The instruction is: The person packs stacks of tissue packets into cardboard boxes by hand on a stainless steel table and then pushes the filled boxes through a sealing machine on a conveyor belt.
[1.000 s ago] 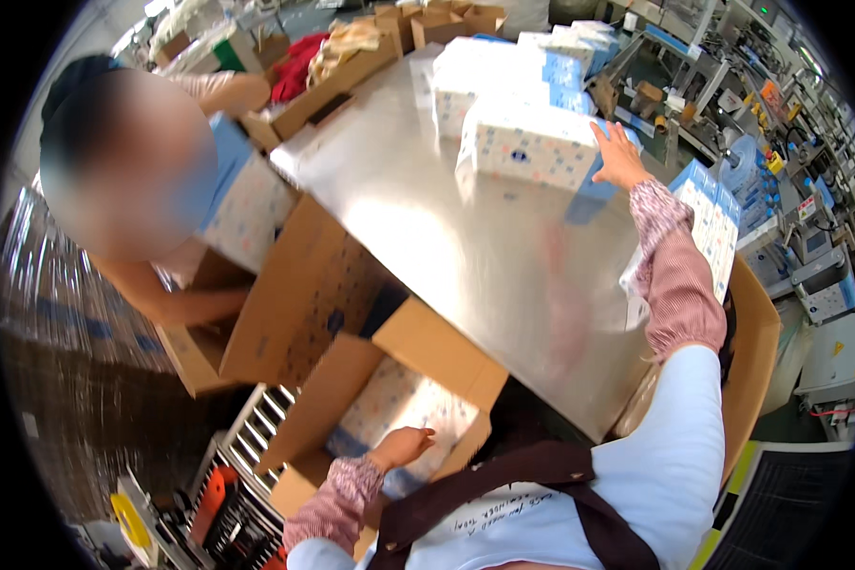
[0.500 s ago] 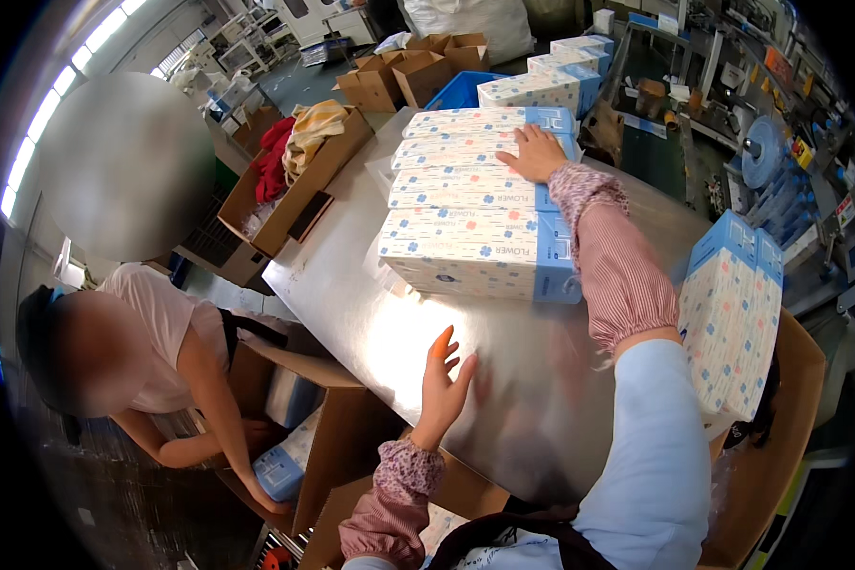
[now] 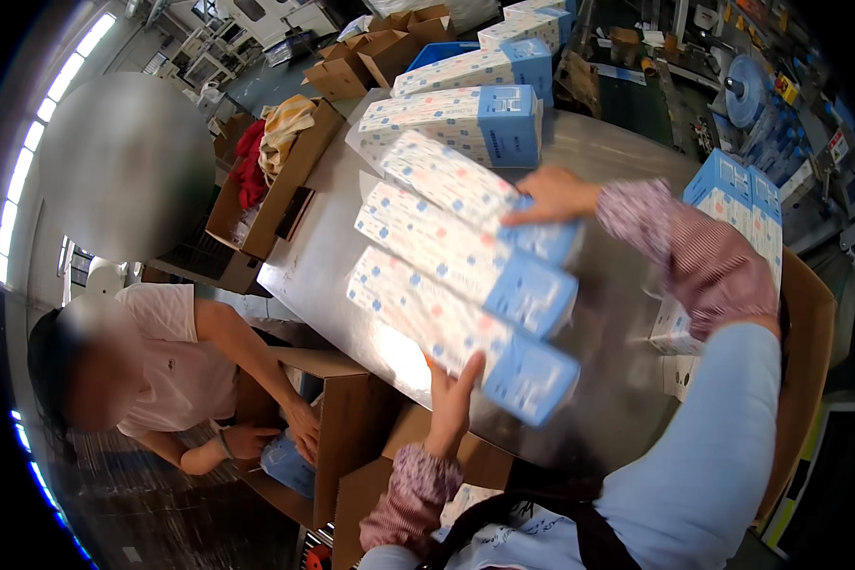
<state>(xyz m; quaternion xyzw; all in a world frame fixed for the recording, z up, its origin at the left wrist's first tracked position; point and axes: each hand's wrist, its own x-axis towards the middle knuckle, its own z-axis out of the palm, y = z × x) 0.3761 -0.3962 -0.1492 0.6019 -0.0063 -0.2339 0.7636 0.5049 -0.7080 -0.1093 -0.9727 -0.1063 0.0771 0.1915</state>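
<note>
Three long white tissue packs with blue ends and a small flower pattern lie slanted side by side on the metal table: a near pack [image 3: 427,309], a middle pack [image 3: 432,236] and a far pack [image 3: 446,180]. My right hand [image 3: 553,198] is closed over the far pack near its blue end; some fingers are hidden behind it. My left hand [image 3: 453,404] is at the near pack's lower side, thumb and fingers apart, apparently touching it. Behind them, two more packs, a wide pack [image 3: 427,122] and a farther pack [image 3: 465,74], lie on the table.
The metal table [image 3: 627,157] reaches under everything. An open carton [image 3: 489,464] stands against its near edge. At left a co-worker's hands hold a blue pack [image 3: 288,465] in another carton [image 3: 361,437]. More packs [image 3: 727,195] and a carton [image 3: 812,351] stand at right.
My right hand has come nearer, and three packs have been pulled from the row toward me and turned aslant. My left hand now meets the near pack. The co-worker's hands have shifted in the carton.
</note>
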